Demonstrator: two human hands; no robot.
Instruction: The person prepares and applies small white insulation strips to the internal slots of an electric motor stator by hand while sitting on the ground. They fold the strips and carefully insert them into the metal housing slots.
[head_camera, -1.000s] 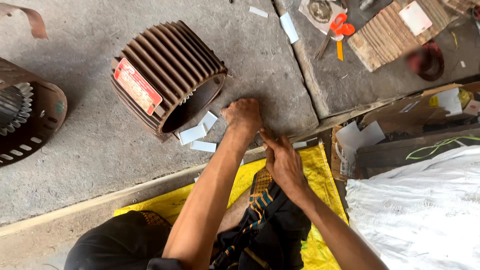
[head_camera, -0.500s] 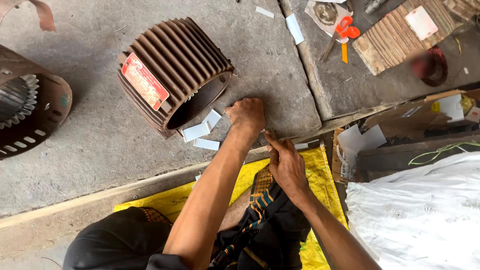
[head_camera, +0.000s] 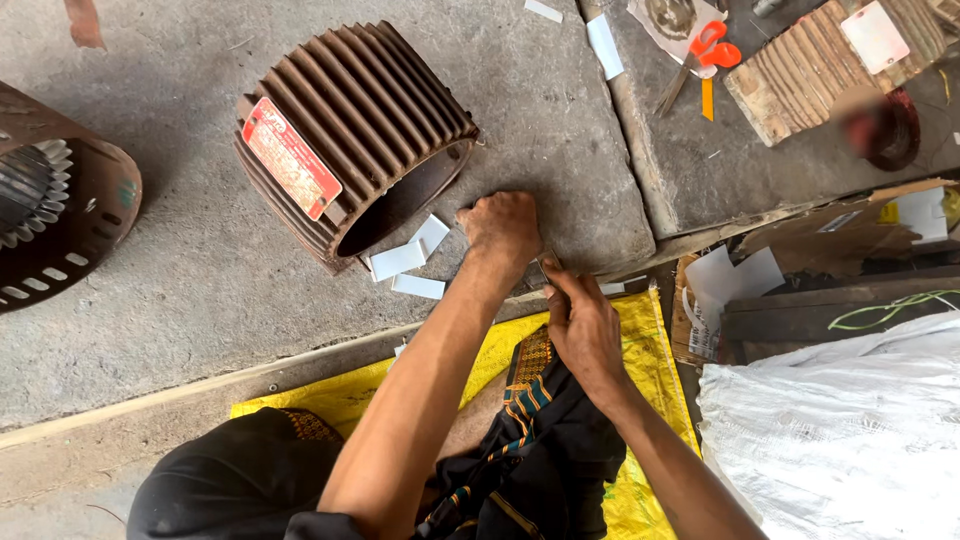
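My left hand (head_camera: 503, 226) is fisted and presses down on the grey concrete slab (head_camera: 560, 130), just right of a rusty ribbed motor housing (head_camera: 350, 135) lying on its side. My right hand (head_camera: 580, 322) sits just below it, fingertips pinching a small flat strip (head_camera: 549, 262) at the slab's edge. What the left fist grips is hidden. Three white paper strips (head_camera: 410, 262) lie by the housing's open mouth.
A second round motor part (head_camera: 55, 205) lies at far left. Orange-handled scissors (head_camera: 705, 50), a wooden ribbed board (head_camera: 820, 65) and more paper strips (head_camera: 605, 45) lie at the top right. A yellow sack (head_camera: 650, 350) covers the ground under me; white sacking (head_camera: 840, 440) is at right.
Both hands stay together at the slab's edge, with only a slight shift. The view has drifted a little.
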